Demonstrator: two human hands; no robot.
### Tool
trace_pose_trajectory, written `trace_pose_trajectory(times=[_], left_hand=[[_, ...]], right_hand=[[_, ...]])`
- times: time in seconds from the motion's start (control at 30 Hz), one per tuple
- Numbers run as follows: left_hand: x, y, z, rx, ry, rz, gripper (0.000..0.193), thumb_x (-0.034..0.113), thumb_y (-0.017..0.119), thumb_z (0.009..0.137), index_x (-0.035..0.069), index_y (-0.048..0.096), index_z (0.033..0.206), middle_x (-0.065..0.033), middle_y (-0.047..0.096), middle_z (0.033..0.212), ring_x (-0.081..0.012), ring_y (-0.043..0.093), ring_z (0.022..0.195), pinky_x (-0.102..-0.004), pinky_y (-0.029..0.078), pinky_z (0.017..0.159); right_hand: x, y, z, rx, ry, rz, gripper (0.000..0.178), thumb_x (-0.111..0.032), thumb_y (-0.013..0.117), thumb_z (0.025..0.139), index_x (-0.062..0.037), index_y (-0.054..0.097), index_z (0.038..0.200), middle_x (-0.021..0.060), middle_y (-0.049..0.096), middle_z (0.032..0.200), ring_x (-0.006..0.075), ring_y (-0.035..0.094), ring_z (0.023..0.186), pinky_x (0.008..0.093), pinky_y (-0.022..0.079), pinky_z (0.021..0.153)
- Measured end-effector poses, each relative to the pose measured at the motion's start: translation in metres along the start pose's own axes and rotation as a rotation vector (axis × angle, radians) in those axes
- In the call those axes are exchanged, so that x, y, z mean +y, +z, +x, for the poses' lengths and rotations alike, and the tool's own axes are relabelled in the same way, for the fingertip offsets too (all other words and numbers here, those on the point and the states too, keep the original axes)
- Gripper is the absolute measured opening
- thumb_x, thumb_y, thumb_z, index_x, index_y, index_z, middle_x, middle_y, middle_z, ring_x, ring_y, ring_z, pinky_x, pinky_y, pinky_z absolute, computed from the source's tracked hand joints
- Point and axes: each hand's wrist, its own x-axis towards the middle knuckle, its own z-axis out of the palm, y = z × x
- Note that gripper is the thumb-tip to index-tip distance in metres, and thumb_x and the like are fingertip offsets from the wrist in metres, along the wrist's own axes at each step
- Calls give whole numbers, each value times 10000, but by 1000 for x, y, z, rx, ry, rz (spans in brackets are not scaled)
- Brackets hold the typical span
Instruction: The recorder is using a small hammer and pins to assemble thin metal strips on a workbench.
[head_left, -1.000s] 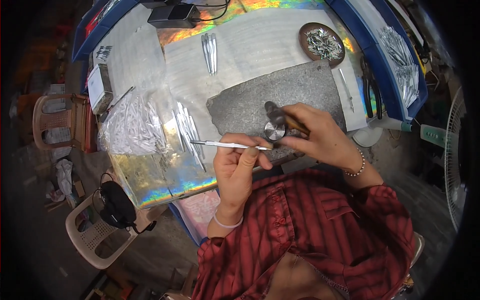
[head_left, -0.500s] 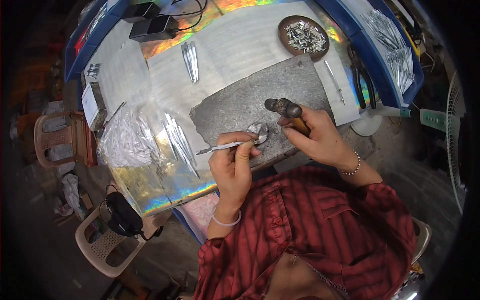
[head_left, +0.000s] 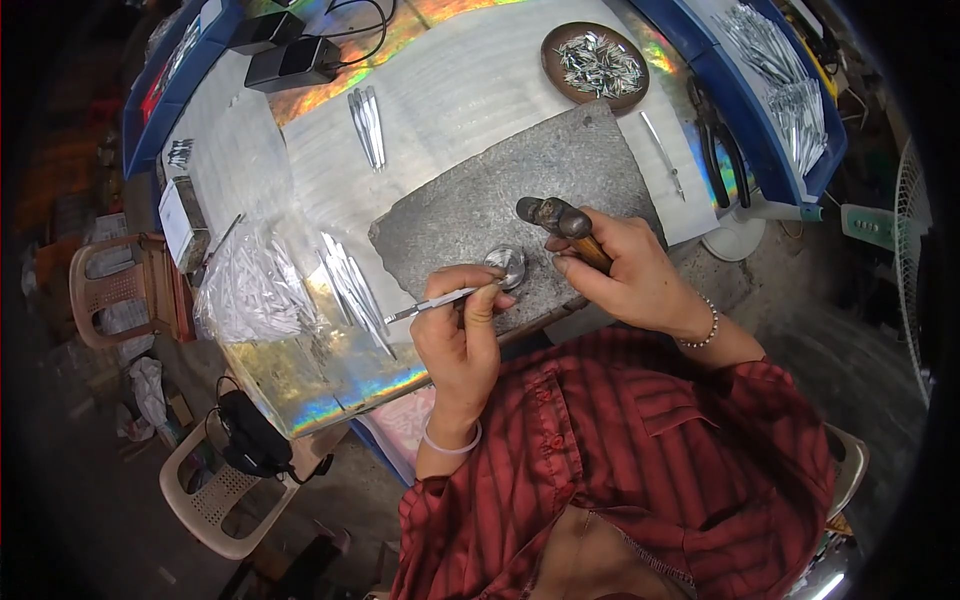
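Note:
My left hand (head_left: 460,325) is closed in a pinch around a thin silvery metal strip (head_left: 432,302), whose outer end points left. The fingertips are at the near-left edge of a small round shiny metal block (head_left: 504,264), and they hide the strip's inner end. This block rests on a rough grey stone slab (head_left: 450,215). My right hand (head_left: 630,275) is wrapped around the wooden handle of a hammer (head_left: 560,220). Its dark metal head is over the slab, to the right of the round block and apart from it.
Silvery strips (head_left: 355,290) lie left of the slab by a clear plastic bag (head_left: 258,285) of similar pieces; another bundle (head_left: 367,128) lies farther back. A brown dish (head_left: 550,75) of small metal pieces, a thin pointed tool (head_left: 662,155), black-handled pliers (head_left: 718,145) and blue trays (head_left: 690,35) stand around.
The whole view has shifted slightly. The outer end of the strip in my left hand has dipped a little toward me. Both hands keep their grips, and the hammer stays about as far from the block.

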Motion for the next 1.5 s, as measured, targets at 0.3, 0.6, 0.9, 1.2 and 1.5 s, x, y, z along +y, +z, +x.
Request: trace_pose_trajectory(times=[0.3, 0.6, 0.9, 1.2, 1.5], left_hand=[[1, -1, 1, -7, 3, 35, 88, 9, 512, 894, -23, 479, 968, -125, 558, 933, -141, 584, 706, -235, 487, 662], [5, 0, 4, 33, -11, -10, 44, -21, 492, 889, -38, 516, 923, -119, 583, 903, -141, 606, 679, -227, 494, 611], [3, 1, 3, 21, 28, 75, 37, -27, 500, 881, -38, 518, 913, -115, 584, 869, -145, 608, 652, -226, 487, 585], [8, 2, 3, 14, -1, 123, 48, -6, 506, 890, -28, 496, 932, -109, 591, 862, -138, 601, 667, -226, 477, 610], [9, 0, 3, -15, -53, 131, 79, 5, 516, 893, -22, 478, 956, -116, 592, 890, -133, 588, 695, -223, 474, 659]], right_hand=[[3, -1, 0, -27, 19, -19, 154, -48, 601, 775, 12, 581, 916, 80, 608, 685, 116, 577, 600, 259, 440, 558], [3, -1, 0, -17, 1, -17, 161, -54, 603, 775, 14, 577, 919, 87, 607, 690, 126, 586, 612, 264, 446, 569], [5, 0, 0, -12, -11, -11, 155, -46, 608, 770, 9, 574, 911, 79, 592, 679, 128, 573, 603, 264, 437, 563], [5, 1, 0, -2, -32, -24, 154, -51, 607, 770, 4, 570, 909, 71, 561, 650, 125, 526, 556, 269, 410, 528], [6, 2, 0, 8, -42, -32, 163, -52, 611, 765, -2, 567, 913, 75, 557, 650, 141, 528, 550, 277, 409, 525]])
